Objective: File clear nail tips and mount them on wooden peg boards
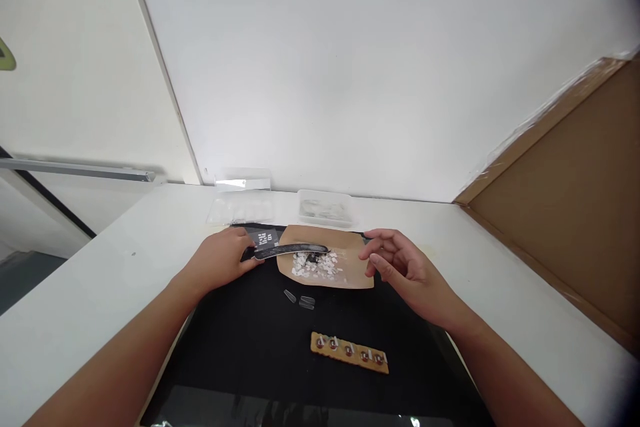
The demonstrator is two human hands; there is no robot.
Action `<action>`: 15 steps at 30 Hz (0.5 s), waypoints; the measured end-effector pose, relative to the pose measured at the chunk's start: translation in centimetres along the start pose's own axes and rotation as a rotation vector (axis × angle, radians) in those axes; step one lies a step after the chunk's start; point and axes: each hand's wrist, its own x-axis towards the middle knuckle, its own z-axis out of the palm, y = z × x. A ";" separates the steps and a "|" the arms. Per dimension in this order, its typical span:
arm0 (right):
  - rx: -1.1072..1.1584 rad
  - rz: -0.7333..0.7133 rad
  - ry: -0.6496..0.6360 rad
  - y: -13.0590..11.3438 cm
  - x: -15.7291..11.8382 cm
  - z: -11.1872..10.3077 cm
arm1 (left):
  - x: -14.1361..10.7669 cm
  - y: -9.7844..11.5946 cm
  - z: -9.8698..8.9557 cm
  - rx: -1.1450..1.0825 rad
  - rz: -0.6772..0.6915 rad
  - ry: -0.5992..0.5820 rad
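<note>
My left hand (227, 257) is closed at the left end of a dark, curved nail file (291, 251), thumb below and fingers above. The file's other end reaches over a brown paper tray (357, 270). White flakes (315, 268) and some black bits lie in this tray. Beside my left fingers is a dark card (264, 237) with small white marks. At the tray's right edge, my right hand (400, 270) has its fingers loosely bent and apart, holding nothing. Three clear nail tips (307, 302) rest on the black mat (240, 347) in front of the tray.
Nearer me on the mat lies a tan strip (350, 352) with several round shiny studs. Behind the tray stand an open clear plastic case (243, 203) and a translucent box (325, 207) with clear pieces. A white wall (350, 80) closes the back; brown cardboard (560, 213) stands right.
</note>
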 end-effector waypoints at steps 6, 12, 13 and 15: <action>-0.019 -0.008 -0.006 0.1 0.0 0.0 | 0.1 -0.3 -0.2 0.091 0.015 0.024; -0.034 -0.029 -0.015 0.0 -0.1 0.1 | -0.1 -0.9 -0.5 0.135 -0.096 0.203; -0.034 -0.033 -0.017 0.0 -0.1 0.1 | -0.1 -1.0 -0.6 0.136 -0.118 0.272; -0.036 -0.042 -0.023 0.0 -0.1 0.1 | -0.2 -1.1 -0.8 0.112 -0.153 0.431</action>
